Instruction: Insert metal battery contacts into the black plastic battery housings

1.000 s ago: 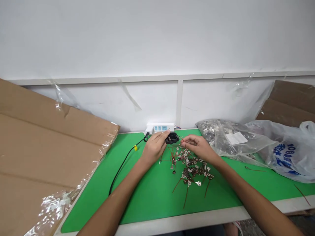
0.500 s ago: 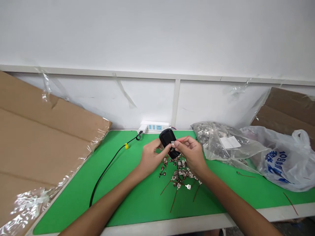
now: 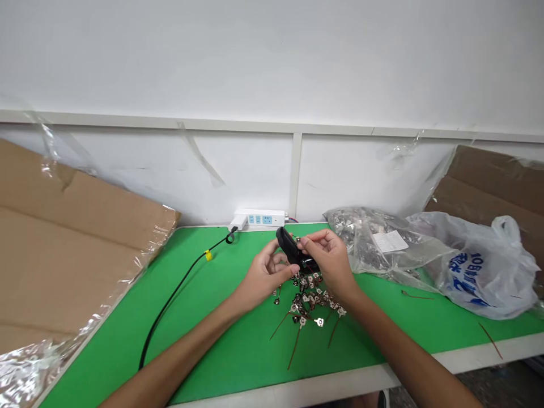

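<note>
My left hand (image 3: 272,271) grips a black plastic housing (image 3: 288,245) by its left side, thumb along the lower edge. The housing is tilted, and its inside is partly hidden. At its upper right, my right hand (image 3: 329,258) pinches a small metal terminal (image 3: 298,240) between thumb and fingertips. Under both hands lies a loose pile of small metal terminals (image 3: 312,300), several of them with thin brown wires attached. One terminal (image 3: 318,322) lies at the front of the pile.
A white power strip (image 3: 266,218) sits against the wall, with a black cable (image 3: 170,300) running left. Clear bags of metal parts (image 3: 361,232) and a white plastic bag (image 3: 480,266) lie at right. Cardboard (image 3: 76,238) leans at left. Stray wires (image 3: 491,341) lie near the front edge.
The black housing has been turned and tilted in my left hand, opening its side toward the right. The terminal in my right hand has moved up slightly. The view has shifted slightly.
</note>
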The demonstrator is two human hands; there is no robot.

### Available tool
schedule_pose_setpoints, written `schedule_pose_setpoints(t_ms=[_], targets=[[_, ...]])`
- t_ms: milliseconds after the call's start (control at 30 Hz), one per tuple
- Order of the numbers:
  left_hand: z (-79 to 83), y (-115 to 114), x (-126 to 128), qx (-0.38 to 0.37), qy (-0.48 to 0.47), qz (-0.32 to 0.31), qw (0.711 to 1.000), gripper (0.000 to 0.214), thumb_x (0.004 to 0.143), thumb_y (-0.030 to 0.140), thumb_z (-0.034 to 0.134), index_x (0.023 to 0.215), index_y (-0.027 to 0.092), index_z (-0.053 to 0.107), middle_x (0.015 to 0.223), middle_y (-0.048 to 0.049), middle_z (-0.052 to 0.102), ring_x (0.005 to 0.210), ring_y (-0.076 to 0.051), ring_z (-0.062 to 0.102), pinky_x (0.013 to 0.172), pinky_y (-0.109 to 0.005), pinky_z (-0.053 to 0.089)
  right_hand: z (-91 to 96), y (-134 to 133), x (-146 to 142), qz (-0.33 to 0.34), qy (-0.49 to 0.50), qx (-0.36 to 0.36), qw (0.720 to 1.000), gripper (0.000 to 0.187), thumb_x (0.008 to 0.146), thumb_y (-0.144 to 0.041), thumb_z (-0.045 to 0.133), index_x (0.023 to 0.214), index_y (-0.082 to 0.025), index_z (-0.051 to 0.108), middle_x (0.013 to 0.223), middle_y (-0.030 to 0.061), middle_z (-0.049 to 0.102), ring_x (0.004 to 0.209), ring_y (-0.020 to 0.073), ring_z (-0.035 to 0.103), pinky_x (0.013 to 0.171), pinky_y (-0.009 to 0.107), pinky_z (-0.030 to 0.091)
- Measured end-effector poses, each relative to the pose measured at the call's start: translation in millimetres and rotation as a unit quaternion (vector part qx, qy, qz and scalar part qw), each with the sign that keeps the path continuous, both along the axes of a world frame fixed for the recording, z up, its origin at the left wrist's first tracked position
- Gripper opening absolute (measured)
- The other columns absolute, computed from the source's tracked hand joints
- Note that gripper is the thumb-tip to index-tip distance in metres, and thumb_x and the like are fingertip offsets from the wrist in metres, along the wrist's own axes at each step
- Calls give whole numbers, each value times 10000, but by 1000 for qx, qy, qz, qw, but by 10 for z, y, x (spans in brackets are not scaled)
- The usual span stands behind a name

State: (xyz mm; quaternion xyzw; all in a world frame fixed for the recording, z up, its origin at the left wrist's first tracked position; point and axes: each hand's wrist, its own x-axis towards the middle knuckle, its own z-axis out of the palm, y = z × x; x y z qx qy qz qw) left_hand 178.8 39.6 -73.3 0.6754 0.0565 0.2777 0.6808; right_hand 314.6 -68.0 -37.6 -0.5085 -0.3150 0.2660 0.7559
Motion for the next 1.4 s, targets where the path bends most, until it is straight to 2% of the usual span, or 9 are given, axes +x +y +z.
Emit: schedule_pose_setpoints(t_ms=[100, 200, 300, 633, 867, 1033, 1400], targets=[[17, -44, 4, 33, -30, 43, 998, 609, 874, 260, 826, 1397, 254, 515, 1391, -107, 637, 1257, -245, 644, 1048, -380, 567, 16, -20, 25, -16, -61, 23, 998, 277, 835, -417, 822, 878, -215, 638, 863, 32, 744, 816, 185, 708, 759, 317, 561], [27, -79, -10, 128, -50, 115, 984, 607, 879, 227, 809, 1411, 270, 520, 1490, -112, 561, 1375, -269, 566, 1168, -460, 493, -2, -49, -5, -59, -171, 7, 984, 165, 891, -361, 752, 894, -219, 668, 881, 26, 711, 795, 171, 642, 738, 312, 524], [9, -75, -18, 191, -80, 135, 969, 615, 891, 200, 787, 1430, 288, 503, 1540, -118, 526, 1436, -278, 523, 1207, -501, 455, -19, -71, -52, -88, -228, -6, 970, 107, 903, -310, 716, 940, -223, 667, 899, 21, 683, 808, 170, 608, 740, 314, 499], [-39, -49, -14, 237, -94, 143, 956, 590, 909, 207, 761, 1430, 292, 499, 1546, -143, 538, 1430, -299, 547, 1182, -526, 486, -36, -64, -79, -68, -175, 0, 982, 140, 913, -307, 687, 976, -223, 594, 896, 8, 634, 819, 165, 602, 742, 310, 497], [-54, -70, -26, 242, -91, 144, 955, 609, 905, 174, 763, 1431, 304, 487, 1565, -134, 516, 1440, -259, 541, 1182, -444, 487, -72, -66, -98, -89, -208, 6, 974, 105, 908, -261, 672, 976, -225, 601, 924, 16, 627, 872, 180, 621, 794, 324, 513], [-54, -80, -37, 247, -85, 143, 955, 631, 910, 163, 754, 1450, 316, 466, 1573, -124, 509, 1454, -254, 527, 1195, -450, 476, -58, -60, -121, -99, -221, -2, 970, 99, 901, -251, 668, 961, -228, 593, 919, 13, 627, 883, 185, 630, 806, 327, 519], [-73, 2, -93, 352, -88, 171, 916, 690, 867, 79, 728, 1481, 274, 481, 1541, -136, 555, 1427, -288, 554, 1212, -509, 465, -51, -72, -127, -65, -186, -10, 980, 138, 913, -307, 692, 930, -223, 583, 883, 0, 610, 833, 167, 610, 784, 310, 509]])
